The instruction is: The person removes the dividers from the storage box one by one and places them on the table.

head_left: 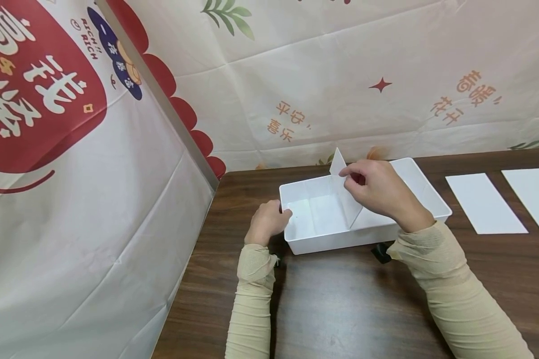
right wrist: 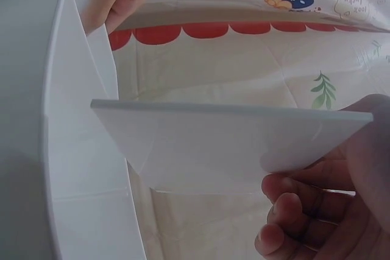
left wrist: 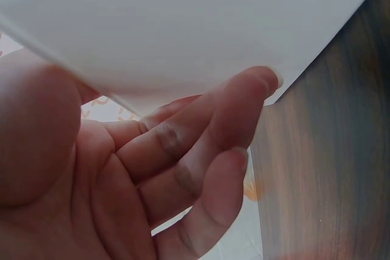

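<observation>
Half-curled left hand [head_left: 266, 219] grips the box [head_left: 332, 241], fingertips [left wrist: 253, 86] hidden from head view, not wrist's; right hand [head_left: 379, 187] pinches a divider [head_left: 347, 198]

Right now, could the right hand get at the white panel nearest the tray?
Probably yes, once the right hand lets go of the divider; the panel lies uncovered on the table beside the tray.

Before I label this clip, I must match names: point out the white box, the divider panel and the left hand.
White box [head_left: 323, 243]: head view, front wall.
Divider panel [right wrist: 213, 144]: right wrist view, broad face.
Left hand [head_left: 267, 220]: head view, back of hand.
</observation>
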`<state>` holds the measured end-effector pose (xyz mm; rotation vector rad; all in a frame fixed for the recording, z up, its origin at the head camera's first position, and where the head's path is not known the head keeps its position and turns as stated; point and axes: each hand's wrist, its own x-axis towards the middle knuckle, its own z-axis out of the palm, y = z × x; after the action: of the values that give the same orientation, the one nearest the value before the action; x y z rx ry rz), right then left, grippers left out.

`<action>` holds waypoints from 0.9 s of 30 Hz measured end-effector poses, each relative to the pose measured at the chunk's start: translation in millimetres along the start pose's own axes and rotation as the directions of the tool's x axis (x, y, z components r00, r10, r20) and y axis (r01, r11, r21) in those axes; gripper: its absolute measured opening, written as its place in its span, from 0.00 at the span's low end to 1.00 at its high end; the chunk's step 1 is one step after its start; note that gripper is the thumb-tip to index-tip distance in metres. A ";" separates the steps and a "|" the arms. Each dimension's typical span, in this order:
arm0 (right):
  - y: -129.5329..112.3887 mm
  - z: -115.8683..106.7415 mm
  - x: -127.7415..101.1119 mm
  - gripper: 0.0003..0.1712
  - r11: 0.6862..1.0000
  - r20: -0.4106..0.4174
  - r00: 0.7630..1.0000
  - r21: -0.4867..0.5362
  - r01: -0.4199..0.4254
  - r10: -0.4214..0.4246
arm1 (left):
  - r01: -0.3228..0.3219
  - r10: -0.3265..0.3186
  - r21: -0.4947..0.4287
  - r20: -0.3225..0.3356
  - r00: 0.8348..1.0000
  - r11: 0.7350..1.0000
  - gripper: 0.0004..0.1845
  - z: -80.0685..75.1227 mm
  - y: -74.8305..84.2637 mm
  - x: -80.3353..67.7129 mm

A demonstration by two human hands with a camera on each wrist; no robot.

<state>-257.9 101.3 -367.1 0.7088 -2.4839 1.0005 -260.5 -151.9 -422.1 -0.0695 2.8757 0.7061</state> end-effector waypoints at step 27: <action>9.7 -29.3 -9.7 0.13 0.999 -0.016 0.999 -0.014 -0.034 0.034 | -0.016 0.016 -0.005 -0.009 1.000 1.000 0.16 0.4 0.8 -1.5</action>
<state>-251.4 131.4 -357.3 0.6535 -2.4946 0.9957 -259.0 -151.0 -421.9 -0.0509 2.8866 0.7183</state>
